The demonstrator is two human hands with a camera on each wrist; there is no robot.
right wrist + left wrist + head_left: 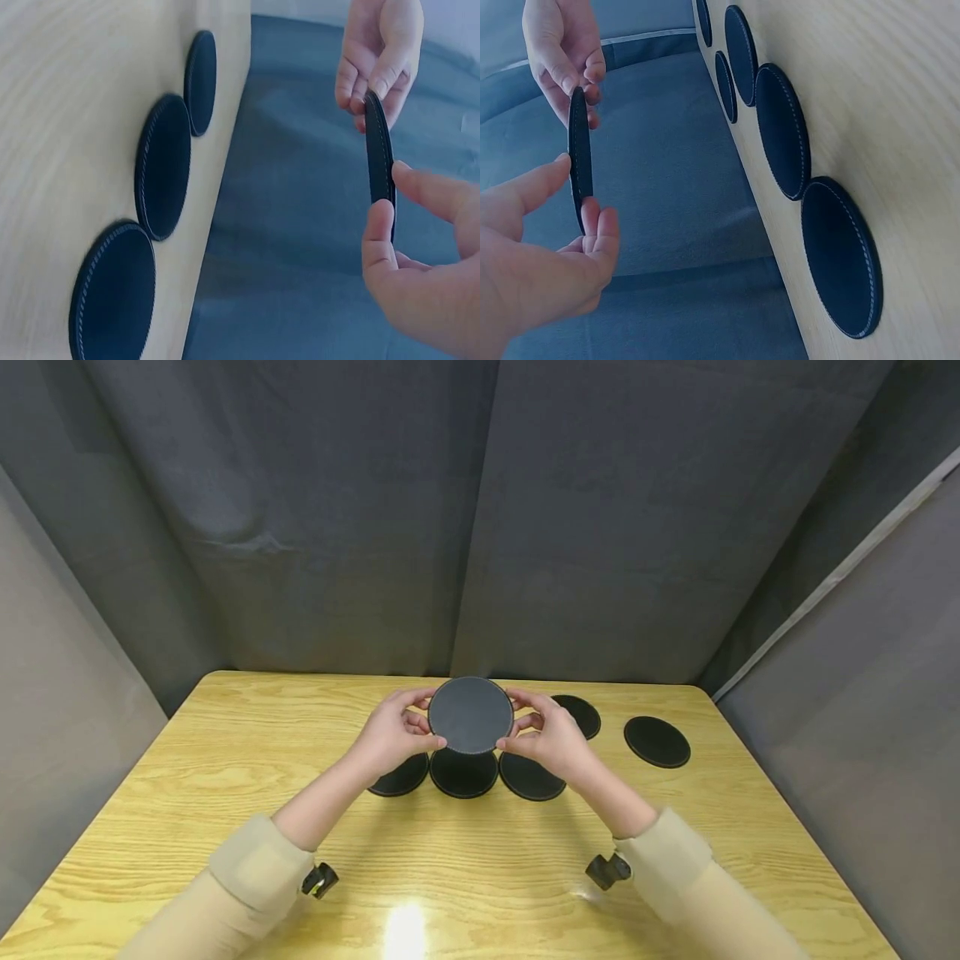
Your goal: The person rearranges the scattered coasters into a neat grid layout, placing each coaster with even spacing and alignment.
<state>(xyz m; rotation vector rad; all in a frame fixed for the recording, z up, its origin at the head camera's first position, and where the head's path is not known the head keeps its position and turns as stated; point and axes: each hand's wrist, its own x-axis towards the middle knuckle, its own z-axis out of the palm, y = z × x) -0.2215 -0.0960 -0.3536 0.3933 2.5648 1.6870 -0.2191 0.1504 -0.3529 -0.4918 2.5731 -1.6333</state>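
Between both hands a round black coaster (471, 715) with a stitched rim is held up above the table. My left hand (397, 731) pinches its left edge between thumb and fingers. At the opposite edge, my right hand (549, 737) pinches it the same way. Both wrist views show the coaster (580, 161) nearly edge-on. Below it on the table, a row of three similar coasters lies side by side: a left one (400, 778), a middle one (464, 774) and a right one (531, 777). The hands partly cover the outer two.
Farther right lie two more black coasters, one (579, 717) partly behind the right hand and another (657, 742) near the table's right edge. The wooden table (225, 760) ends at a grey curtain (360, 568), with grey side panels left and right.
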